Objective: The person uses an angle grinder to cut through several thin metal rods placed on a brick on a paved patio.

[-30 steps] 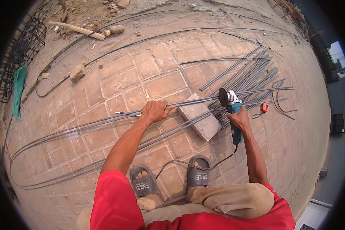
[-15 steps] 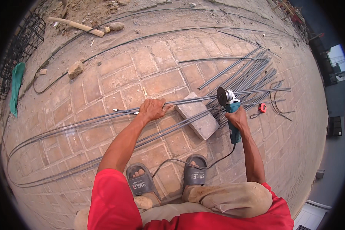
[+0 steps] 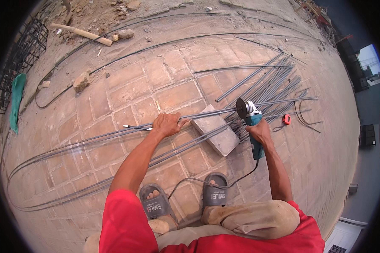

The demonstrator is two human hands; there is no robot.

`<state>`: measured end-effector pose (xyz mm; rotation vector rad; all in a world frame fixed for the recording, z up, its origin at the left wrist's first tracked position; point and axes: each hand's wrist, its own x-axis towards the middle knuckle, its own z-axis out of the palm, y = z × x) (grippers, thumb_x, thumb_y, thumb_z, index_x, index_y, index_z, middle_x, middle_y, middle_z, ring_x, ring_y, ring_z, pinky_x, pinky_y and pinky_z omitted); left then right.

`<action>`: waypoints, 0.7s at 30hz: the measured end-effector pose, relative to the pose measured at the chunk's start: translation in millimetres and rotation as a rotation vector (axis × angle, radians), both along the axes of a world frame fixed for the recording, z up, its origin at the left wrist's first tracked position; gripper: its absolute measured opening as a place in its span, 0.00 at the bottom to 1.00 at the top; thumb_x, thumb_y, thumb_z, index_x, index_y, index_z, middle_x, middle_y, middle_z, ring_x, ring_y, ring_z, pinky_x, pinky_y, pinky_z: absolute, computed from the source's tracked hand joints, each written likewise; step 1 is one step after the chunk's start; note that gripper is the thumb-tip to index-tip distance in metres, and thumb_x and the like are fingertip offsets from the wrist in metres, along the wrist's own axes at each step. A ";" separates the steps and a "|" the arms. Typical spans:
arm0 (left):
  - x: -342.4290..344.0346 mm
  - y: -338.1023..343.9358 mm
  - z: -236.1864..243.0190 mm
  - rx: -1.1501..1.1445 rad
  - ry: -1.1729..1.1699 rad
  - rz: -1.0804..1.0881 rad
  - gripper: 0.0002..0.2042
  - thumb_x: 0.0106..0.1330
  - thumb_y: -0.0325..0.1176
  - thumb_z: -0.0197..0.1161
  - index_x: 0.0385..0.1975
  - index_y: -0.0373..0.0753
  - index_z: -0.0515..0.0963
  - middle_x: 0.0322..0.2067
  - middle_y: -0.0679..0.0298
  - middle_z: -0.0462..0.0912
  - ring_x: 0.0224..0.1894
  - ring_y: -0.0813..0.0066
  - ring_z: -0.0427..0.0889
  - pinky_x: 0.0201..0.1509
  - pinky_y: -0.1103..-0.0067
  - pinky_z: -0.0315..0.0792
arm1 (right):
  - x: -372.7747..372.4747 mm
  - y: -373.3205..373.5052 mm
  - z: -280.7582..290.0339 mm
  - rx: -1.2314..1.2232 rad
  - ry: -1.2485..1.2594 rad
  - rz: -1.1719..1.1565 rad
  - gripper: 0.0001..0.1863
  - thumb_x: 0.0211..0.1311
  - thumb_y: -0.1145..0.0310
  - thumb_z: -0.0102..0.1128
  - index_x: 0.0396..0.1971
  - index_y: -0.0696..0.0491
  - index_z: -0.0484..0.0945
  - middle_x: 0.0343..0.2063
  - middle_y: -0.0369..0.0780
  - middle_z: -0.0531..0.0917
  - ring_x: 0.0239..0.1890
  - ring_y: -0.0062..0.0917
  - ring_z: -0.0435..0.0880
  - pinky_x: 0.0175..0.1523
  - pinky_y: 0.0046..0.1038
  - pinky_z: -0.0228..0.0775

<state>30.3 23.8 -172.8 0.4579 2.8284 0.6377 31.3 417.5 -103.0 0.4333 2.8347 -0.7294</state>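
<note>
My left hand [image 3: 166, 125] is closed around a few long steel rods [image 3: 114, 133] that bend back in a loop at the far left. The rods rest across a grey concrete block [image 3: 217, 133] to the right of that hand. In my right hand [image 3: 259, 131] is a teal angle grinder [image 3: 256, 145], held upright by its body. Its dark cutting disc [image 3: 242, 108] is at the rods just past the block; whether it touches them I cannot tell. The grinder's black cord [image 3: 243, 180] runs down across my right sandal.
A pile of cut steel rods [image 3: 269, 80] lies beyond the grinder, with a red tape measure [image 3: 286, 119] to its right. Long bent rods [image 3: 164, 46] curve across the far ground near a stone [image 3: 82, 82]. A marker [image 3: 133, 127] lies by my left hand.
Both hands hold nearly the same positions on the rods and grinder. The whole view has shifted slightly; little else differs.
</note>
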 end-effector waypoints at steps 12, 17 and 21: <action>-0.8 0.1 -2.7 -0.041 -0.050 0.028 0.27 0.70 0.61 0.49 0.33 0.39 0.79 0.27 0.47 0.84 0.33 0.46 0.84 0.38 0.57 0.76 | -0.3 -10.7 12.1 -0.055 -0.004 0.023 0.33 0.38 0.60 0.68 0.47 0.62 0.77 0.39 0.53 0.84 0.44 0.44 0.85 0.51 0.37 0.74; 0.2 -1.0 -6.0 -0.032 0.002 0.007 0.28 0.70 0.62 0.49 0.34 0.39 0.80 0.26 0.47 0.84 0.33 0.46 0.84 0.38 0.57 0.76 | 1.9 -8.7 9.1 -0.064 0.012 0.021 0.33 0.38 0.59 0.68 0.47 0.63 0.77 0.38 0.53 0.85 0.43 0.44 0.85 0.50 0.37 0.74; 0.2 -1.7 -6.3 -0.040 0.003 0.010 0.28 0.70 0.62 0.48 0.34 0.38 0.79 0.26 0.47 0.83 0.33 0.46 0.84 0.38 0.57 0.75 | -0.4 -12.1 12.3 -0.060 -0.037 0.029 0.32 0.38 0.59 0.69 0.46 0.62 0.77 0.38 0.53 0.85 0.43 0.44 0.85 0.50 0.36 0.74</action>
